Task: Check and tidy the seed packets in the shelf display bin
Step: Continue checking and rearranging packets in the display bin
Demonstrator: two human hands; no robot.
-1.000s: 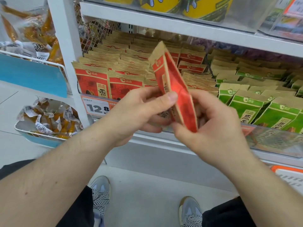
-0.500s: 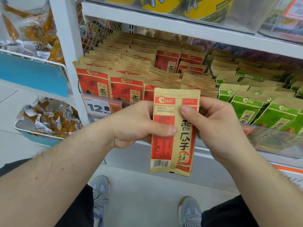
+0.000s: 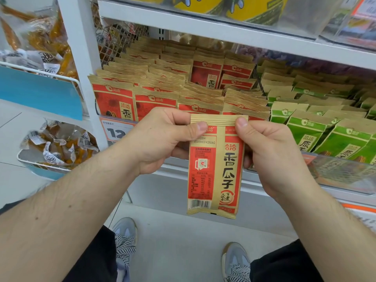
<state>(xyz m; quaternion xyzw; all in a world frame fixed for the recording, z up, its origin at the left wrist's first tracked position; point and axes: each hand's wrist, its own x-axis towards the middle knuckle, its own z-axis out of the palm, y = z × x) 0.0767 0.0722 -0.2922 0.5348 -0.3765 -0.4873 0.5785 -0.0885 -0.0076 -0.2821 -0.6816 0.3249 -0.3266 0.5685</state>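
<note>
My left hand (image 3: 160, 139) and right hand (image 3: 270, 151) pinch the top corners of one flat red-and-tan paper seed packet (image 3: 215, 167), thumbs pressed on its printed back face, remaining fingers curled behind it. The packet hangs upright between my hands, its lower sealed edge free, with open air below it down to the grey floor (image 3: 179, 245). Just beyond my fingertips stand the upright rows of matching red seed packets (image 3: 154, 88) in the clear-fronted shelf bin (image 3: 345, 174); their tan top edges form stepped tiers. Beyond my right knuckles sit green seed packets (image 3: 309, 127). Above my fingers, the white upper shelf edge (image 3: 203, 23) limits headroom over the rows.
</note>
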